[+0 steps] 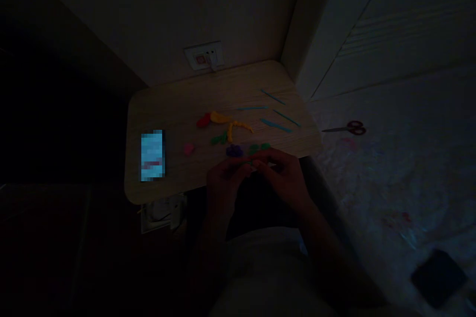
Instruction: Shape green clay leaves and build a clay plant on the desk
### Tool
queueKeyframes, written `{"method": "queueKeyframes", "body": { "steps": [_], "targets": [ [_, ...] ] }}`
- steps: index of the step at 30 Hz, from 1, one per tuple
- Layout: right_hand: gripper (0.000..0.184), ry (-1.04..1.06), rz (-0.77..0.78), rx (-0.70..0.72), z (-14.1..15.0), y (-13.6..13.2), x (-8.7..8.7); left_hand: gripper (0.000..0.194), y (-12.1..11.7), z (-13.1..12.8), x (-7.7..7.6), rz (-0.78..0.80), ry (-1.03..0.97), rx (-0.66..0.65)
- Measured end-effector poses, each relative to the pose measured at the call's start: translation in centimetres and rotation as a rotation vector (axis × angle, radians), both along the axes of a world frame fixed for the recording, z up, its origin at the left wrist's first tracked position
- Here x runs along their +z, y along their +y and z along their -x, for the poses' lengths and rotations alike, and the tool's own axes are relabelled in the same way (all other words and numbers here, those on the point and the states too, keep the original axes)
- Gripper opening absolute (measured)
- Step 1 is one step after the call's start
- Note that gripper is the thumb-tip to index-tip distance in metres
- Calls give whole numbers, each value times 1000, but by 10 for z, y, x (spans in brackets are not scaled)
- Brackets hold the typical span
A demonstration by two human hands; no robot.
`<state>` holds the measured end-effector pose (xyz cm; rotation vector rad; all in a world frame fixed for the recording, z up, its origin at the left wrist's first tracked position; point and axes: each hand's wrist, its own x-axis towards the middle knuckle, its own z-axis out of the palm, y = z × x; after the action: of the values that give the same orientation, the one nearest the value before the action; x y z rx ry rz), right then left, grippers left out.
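Observation:
The room is very dim. My left hand [226, 174] and my right hand [284, 172] meet at the table's near edge, fingers and thumbs pinched together. Between the fingertips shows a small piece of green clay [250, 162], mostly hidden. Just beyond my hands lie purple clay [234, 150] and flat green clay pieces [259, 147]. Farther back are another green clay piece [219, 138], a bent, bumpy yellow clay strip [230, 132], an orange-yellow clay lump [220, 118] and a red clay lump [204, 120]. Pink clay [189, 148] sits to the left.
Several blue modelling tools, one a wider blade [275, 125], lie on the right of the wooden table [171, 104]. A lit phone [152, 155] rests at left. Scissors [344, 129] lie beyond the right edge. A wall socket [204, 56] holds a plug.

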<state>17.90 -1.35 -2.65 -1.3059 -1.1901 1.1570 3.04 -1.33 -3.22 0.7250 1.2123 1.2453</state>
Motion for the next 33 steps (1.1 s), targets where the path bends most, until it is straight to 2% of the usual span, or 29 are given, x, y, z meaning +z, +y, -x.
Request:
{"method": "queueKeyframes", "body": {
  "steps": [5, 9, 12, 17, 23, 28, 33],
  "targets": [
    [22, 124, 83, -53, 0, 4, 0, 22, 0, 2, -3, 5, -52, -6],
    [24, 157, 92, 0, 3, 4, 3, 19, 1, -1, -3, 1, -15, 9],
    [24, 172, 81, 54, 3, 4, 3, 25, 1, -2, -1, -9, 6, 16],
    [22, 199, 135, 60, 1, 6, 1, 26, 1, 2, 1, -26, 11, 2],
    [27, 267, 172, 61, -1, 6, 4, 20, 1, 7, 7, -33, 152, -62],
    [26, 209, 174, 91, -1, 6, 7, 14, 1, 8, 13, -71, 290, -73],
    [26, 115, 194, 99, -4, 6, 5, 12, -1, 11, 18, -134, 341, -111]
  ]
}}
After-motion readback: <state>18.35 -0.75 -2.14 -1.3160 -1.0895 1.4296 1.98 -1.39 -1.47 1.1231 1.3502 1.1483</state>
